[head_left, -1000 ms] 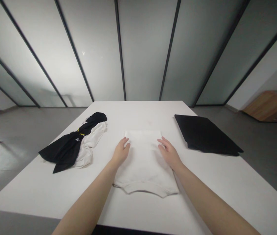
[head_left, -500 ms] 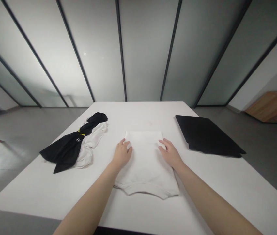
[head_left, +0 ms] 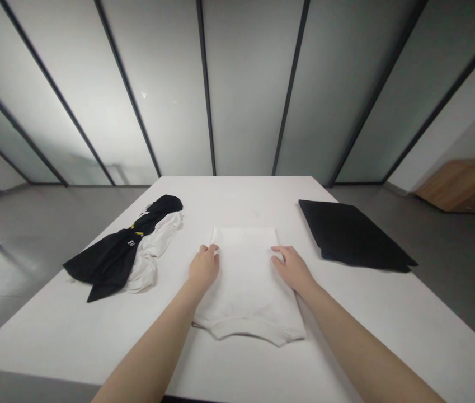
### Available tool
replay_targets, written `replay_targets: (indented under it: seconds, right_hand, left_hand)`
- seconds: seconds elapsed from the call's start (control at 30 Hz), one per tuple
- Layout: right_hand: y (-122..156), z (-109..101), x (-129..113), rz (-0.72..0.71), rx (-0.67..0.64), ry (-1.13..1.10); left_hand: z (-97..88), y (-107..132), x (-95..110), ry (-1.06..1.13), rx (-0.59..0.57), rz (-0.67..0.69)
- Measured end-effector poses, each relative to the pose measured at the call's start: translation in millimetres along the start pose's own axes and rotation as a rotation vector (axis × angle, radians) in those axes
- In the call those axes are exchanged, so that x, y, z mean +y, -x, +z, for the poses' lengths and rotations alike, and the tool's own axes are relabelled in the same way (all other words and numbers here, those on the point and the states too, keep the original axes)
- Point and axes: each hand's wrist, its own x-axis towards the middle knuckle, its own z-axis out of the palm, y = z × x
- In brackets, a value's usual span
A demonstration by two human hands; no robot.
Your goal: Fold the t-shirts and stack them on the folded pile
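A white T-shirt [head_left: 245,280], folded into a neat rectangle, lies flat before me with its neckline toward me. At its left edge is my left hand [head_left: 205,266], palm down, its fingers loosely bent over the fabric's side and not visibly pinching it. My right hand [head_left: 291,267] rests along the right edge, thumb and forefinger apart, with the fingertips on or just above the cloth. The undersides of both hands are hidden.
A loose heap of black garments [head_left: 113,257] and white cloth [head_left: 157,240] lies on the left of the white table [head_left: 237,196]. To the right is a flat, folded black garment [head_left: 352,232]. Beyond stand frosted panels [head_left: 245,89] and a wooden cabinet [head_left: 464,184].
My left hand has shifted slightly outward to the shirt's left edge, its fingers more bent. The right hand has barely moved. The camera view has shifted a little.
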Motion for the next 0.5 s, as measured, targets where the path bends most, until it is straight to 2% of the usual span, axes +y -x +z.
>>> replay_targets:
  seconds: [0.5]
  right_hand:
    - [-0.3,-1.3,3.0,-0.018,-0.006,-0.054]
  left_hand:
    - [-0.9,0.1,5.7,-0.051,-0.032,-0.005]
